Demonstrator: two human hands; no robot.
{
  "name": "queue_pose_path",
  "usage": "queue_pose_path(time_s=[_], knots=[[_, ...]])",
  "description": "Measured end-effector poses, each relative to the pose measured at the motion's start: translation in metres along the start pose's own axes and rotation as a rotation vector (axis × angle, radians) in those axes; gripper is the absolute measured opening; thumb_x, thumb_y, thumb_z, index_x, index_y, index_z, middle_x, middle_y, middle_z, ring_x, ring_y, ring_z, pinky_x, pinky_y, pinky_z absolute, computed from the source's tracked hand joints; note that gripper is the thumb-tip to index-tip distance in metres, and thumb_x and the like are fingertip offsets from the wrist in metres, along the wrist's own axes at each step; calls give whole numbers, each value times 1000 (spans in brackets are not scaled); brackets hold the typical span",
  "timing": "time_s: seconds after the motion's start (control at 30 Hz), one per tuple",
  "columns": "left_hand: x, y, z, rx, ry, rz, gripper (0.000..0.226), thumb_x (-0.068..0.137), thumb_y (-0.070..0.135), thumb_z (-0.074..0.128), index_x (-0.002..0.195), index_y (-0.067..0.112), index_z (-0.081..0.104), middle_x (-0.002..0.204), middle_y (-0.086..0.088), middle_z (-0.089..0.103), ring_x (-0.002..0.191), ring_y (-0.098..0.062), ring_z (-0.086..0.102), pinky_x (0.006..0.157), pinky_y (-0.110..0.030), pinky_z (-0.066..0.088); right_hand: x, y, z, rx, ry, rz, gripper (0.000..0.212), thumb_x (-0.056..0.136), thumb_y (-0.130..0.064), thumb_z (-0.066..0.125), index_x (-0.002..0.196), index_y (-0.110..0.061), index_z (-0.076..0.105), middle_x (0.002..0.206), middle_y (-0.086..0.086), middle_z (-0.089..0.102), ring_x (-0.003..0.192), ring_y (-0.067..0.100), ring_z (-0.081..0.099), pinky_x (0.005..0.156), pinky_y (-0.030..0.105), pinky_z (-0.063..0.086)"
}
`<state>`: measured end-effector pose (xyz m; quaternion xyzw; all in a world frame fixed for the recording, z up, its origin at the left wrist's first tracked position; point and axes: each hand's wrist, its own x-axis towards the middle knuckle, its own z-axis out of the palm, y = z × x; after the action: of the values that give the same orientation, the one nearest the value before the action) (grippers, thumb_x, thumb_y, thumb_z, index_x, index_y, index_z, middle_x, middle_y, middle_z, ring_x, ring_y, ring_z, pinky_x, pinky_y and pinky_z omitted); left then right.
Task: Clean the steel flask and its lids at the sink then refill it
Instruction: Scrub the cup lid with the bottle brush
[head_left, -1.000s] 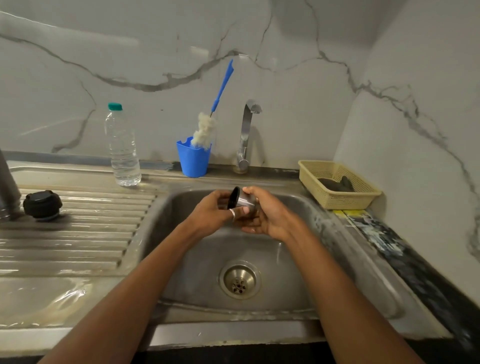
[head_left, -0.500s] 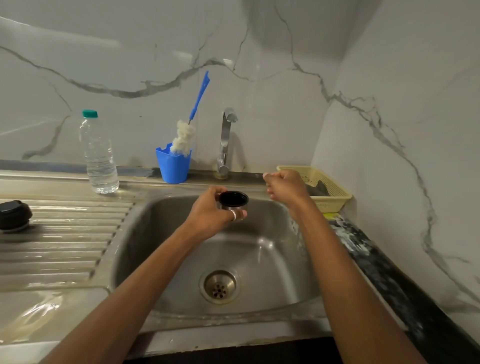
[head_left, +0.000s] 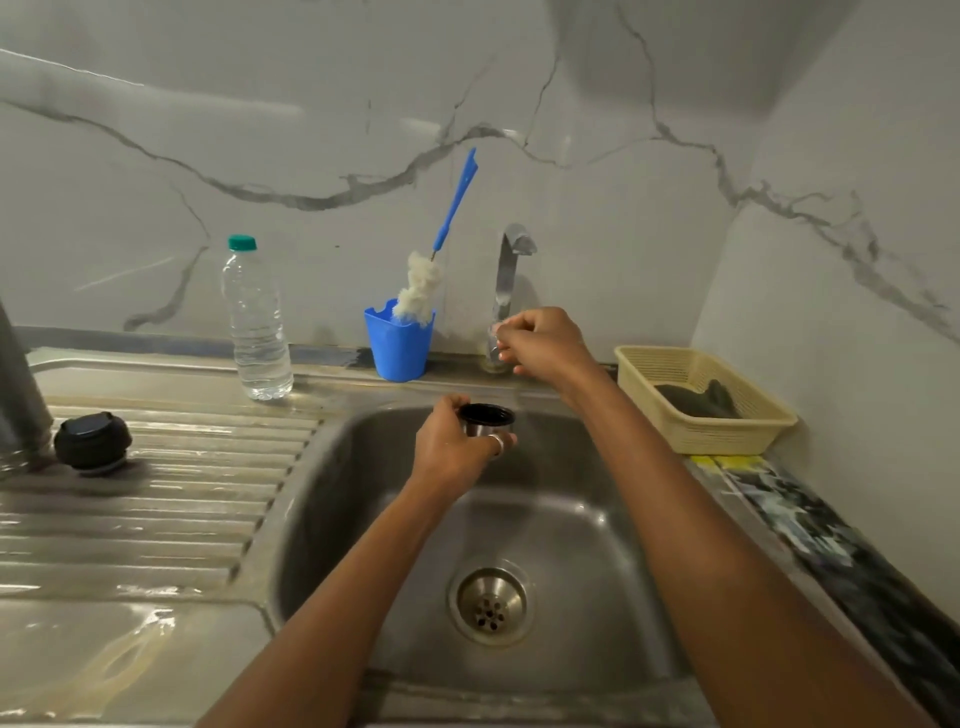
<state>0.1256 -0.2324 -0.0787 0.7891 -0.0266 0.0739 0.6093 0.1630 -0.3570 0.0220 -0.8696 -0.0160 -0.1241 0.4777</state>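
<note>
Progress is judged early: no stream shows in the sink (head_left: 597, 545), and at the far left of the drainboard (head_left: 182, 509) the flask (head_left: 21, 395) stands with the black stopper (head_left: 92, 441) just beside it, so washing these 2 parts and the refill remain. The left hand (head_left: 449, 449) grips the steel cup lid (head_left: 487, 422), mouth up, over the sink near the tap (head_left: 506, 275). The right hand (head_left: 545, 343) curls its fingers at the tap's lower stem, apparently pinching its knob; blur hides the contact.
</note>
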Motion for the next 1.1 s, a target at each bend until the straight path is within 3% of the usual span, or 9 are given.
queue_pose_path(time_s=[0.13,0.33,0.4,0.5,0.63,0.77,0.9,0.97,1.1], knots=[[8,-4,4,8,7,8,68,81,24,86,137,17,47,109,11,53,94,-5,55,71,-14,41,27,-24,32,-7,-26,-70,20,97,-28,65,102,-9,69,97,11,73,92,25,72,87,46,60],[12,-9,7,73,3,19,51,77,16,84,119,19,55,111,3,62,89,-6,58,69,-17,43,67,-59,71,24,-62,-51,61,86,-43,78,131,-14,49,111,-1,56,91,18,68,84,39,61],[12,-10,7,59,2,25,50,77,18,84,118,19,56,112,2,64,91,-7,59,70,-16,44,80,-67,81,-4,-53,-68,53,89,-41,74,131,-17,52,114,0,61,89,21,69,86,40,61],[13,-12,5,42,11,23,52,75,20,86,118,19,57,114,2,64,98,-12,61,77,-20,47,94,-75,87,-71,21,-143,13,96,-32,61,98,-19,62,104,2,70,91,25,72,86,43,60],[14,-12,5,47,4,6,53,76,17,85,120,19,55,114,1,61,96,-11,58,74,-20,45,96,-95,69,-48,145,-199,24,95,-27,54,72,-21,54,91,4,72,84,29,71,83,46,59],[12,-10,7,69,-10,8,71,75,30,89,133,19,50,122,1,59,107,-16,60,86,-27,49,93,-117,44,-49,257,-268,24,95,-30,52,72,-21,50,98,6,73,87,31,72,83,44,58],[12,-10,9,83,-22,16,74,76,31,89,136,18,48,125,1,58,109,-17,59,85,-27,48,90,-132,30,-55,341,-321,32,100,-26,47,68,-22,48,83,0,69,79,26,72,80,43,59],[13,-11,9,84,-26,19,70,76,31,89,133,18,50,122,-1,60,106,-17,60,80,-24,48,90,-135,27,-43,380,-337,30,102,-25,46,73,-20,53,78,-4,66,73,20,71,77,40,60],[13,-12,8,65,-30,13,71,77,29,88,135,17,49,121,-1,59,105,-16,59,78,-22,46,90,-128,32,-86,399,-344,13,98,-21,51,93,-12,58,85,-2,65,82,21,69,80,38,58]])
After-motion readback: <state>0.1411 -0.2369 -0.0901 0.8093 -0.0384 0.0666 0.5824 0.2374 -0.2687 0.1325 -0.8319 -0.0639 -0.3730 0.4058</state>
